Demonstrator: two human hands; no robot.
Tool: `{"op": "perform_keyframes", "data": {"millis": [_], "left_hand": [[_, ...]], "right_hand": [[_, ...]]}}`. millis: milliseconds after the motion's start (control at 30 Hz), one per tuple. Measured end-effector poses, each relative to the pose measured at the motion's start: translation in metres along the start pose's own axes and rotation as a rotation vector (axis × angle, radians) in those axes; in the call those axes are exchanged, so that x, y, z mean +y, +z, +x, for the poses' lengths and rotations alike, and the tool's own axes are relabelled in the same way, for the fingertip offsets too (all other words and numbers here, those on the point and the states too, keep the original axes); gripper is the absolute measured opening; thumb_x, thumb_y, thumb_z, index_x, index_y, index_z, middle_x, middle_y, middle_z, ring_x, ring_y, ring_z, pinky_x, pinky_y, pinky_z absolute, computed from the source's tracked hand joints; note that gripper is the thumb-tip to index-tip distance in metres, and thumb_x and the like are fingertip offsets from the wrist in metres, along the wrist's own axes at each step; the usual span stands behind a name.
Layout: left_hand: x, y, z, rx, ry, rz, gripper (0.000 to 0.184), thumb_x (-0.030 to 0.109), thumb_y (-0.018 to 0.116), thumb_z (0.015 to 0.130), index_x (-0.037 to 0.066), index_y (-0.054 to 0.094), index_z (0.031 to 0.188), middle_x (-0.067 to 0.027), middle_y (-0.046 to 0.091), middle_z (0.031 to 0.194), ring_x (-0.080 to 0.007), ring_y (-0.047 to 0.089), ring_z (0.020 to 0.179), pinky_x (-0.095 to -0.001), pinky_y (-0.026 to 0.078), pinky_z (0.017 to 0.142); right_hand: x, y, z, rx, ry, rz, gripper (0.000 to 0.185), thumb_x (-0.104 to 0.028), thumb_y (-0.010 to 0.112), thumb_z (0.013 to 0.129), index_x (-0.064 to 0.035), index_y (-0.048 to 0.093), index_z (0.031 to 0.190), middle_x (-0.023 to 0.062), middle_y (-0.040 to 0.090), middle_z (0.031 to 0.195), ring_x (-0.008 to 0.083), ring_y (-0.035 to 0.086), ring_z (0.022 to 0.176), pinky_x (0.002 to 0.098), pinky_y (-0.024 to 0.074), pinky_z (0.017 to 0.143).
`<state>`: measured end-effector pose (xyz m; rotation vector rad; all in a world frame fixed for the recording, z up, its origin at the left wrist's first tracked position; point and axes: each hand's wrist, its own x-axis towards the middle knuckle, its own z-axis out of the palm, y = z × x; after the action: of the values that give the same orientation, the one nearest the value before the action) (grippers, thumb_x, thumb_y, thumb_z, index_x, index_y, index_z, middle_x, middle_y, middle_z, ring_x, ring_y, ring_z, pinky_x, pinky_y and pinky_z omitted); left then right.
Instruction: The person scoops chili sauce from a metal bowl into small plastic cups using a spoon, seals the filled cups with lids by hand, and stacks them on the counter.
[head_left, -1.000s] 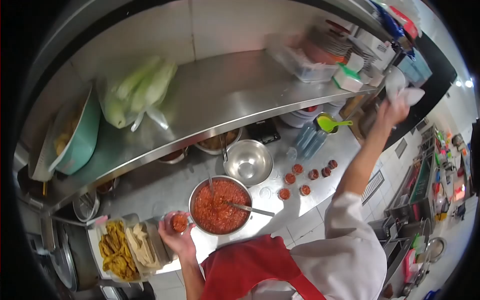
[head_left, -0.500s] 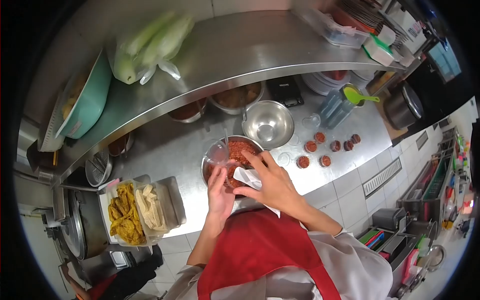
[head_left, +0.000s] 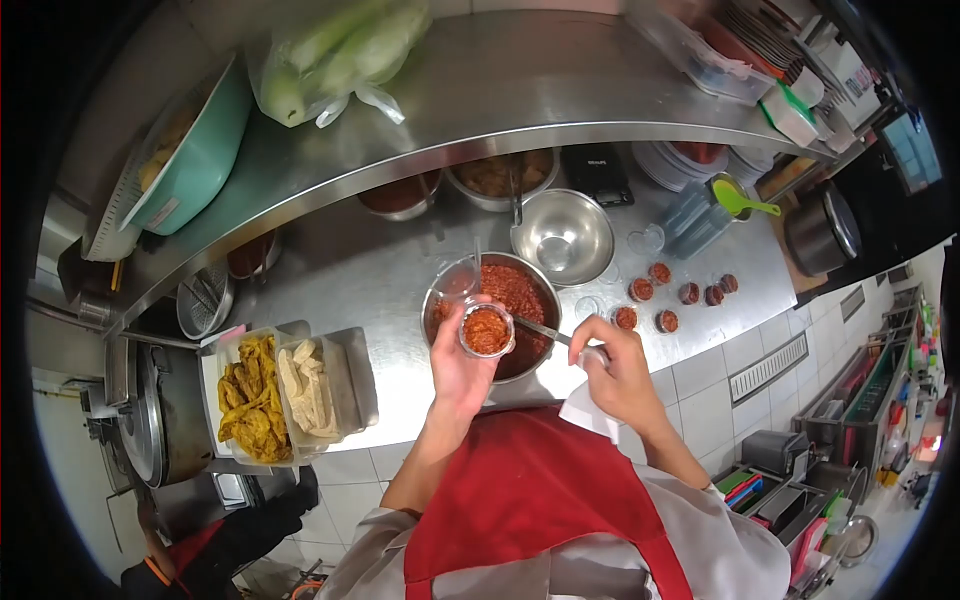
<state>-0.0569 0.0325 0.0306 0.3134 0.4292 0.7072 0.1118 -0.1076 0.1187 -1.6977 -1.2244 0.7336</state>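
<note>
My left hand (head_left: pixel 460 368) grips a small clear plastic cup (head_left: pixel 487 330) filled with red sauce, tilted toward me. Just above it a clear round piece (head_left: pixel 457 280), perhaps its lid, overlaps the bowl's rim. Closed around a metal spoon (head_left: pixel 543 330) is my right hand (head_left: pixel 618 372), with a white paper or cloth (head_left: pixel 590 408) also in its grasp. The spoon's tip reaches the cup's edge; its bowl is hidden. Beneath both lies a steel bowl (head_left: pixel 549 362) of chunky red sauce (head_left: pixel 515 290).
Several filled cups (head_left: pixel 640 290) stand right, beside an empty steel bowl (head_left: pixel 563 238) and stacked clear cups (head_left: pixel 697 222). Tubs of yellow pieces (head_left: pixel 250 395) and pale strips (head_left: pixel 309 390) sit left. A steel shelf (head_left: pixel 480 90) overhangs the back. Another person's arm (head_left: pixel 155 535) shows lower left.
My right hand has moved right and down, away from my left, and now grips the spoon with the white paper or cloth. The filled cup has come into clear view in my left hand.
</note>
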Motion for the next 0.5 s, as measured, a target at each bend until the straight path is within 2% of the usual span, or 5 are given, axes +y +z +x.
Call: {"op": "perform_keyframes", "data": {"millis": [33,67,200,333,500], "left_hand": [[-0.001,0.003,0.0,-0.029,-0.015,-0.009,0.04,0.034,0.047,0.108,0.003,0.06,0.129,-0.0135,0.07,0.118,-0.0244,0.067,0.112,-0.0405,0.055,0.092],[-0.002,0.007,-0.001,-0.017,-0.024,-0.005,0.038,0.032,0.046,0.108,0.003,0.06,0.129,-0.0126,0.069,0.119,-0.0234,0.067,0.112,-0.0404,0.056,0.092],[-0.006,0.015,-0.005,0.075,-0.007,0.155,0.034,0.029,0.044,0.111,0.005,0.06,0.129,-0.0076,0.068,0.121,-0.0193,0.065,0.114,-0.038,0.053,0.098],[-0.014,0.015,-0.002,-0.003,0.034,0.245,0.032,0.029,0.042,0.112,0.009,0.056,0.132,-0.0054,0.062,0.125,-0.0204,0.062,0.117,-0.0397,0.053,0.101],[-0.019,0.017,0.001,0.014,0.074,0.307,0.032,0.029,0.042,0.113,0.007,0.059,0.129,-0.0058,0.063,0.124,-0.0193,0.062,0.117,-0.0389,0.052,0.102]], "right_hand": [[-0.001,-0.002,0.002,-0.099,0.056,-0.107,0.012,0.002,0.053,0.092,-0.0033,0.058,0.102,0.0182,0.063,0.083,0.0343,0.066,0.074,0.0377,0.0534,0.079],[0.004,0.014,0.007,0.082,-0.075,-0.193,0.021,-0.02,0.072,0.092,-0.0047,0.065,0.104,0.0199,0.065,0.072,0.035,0.069,0.069,0.0389,0.0551,0.07],[-0.017,0.024,0.025,0.013,-0.079,-0.363,0.07,-0.054,0.083,0.078,-0.0015,0.066,0.121,0.0204,0.069,0.082,0.0354,0.072,0.073,0.0455,0.0558,0.062],[-0.002,0.035,0.037,0.016,-0.227,-0.512,0.07,-0.054,0.082,0.079,0.0014,0.066,0.119,0.0205,0.069,0.091,0.0389,0.072,0.076,0.0468,0.0579,0.064],[-0.008,0.029,0.041,-0.034,-0.181,-0.509,0.065,-0.048,0.084,0.077,0.004,0.068,0.112,0.0199,0.069,0.092,0.0389,0.071,0.078,0.045,0.0586,0.067]]}}
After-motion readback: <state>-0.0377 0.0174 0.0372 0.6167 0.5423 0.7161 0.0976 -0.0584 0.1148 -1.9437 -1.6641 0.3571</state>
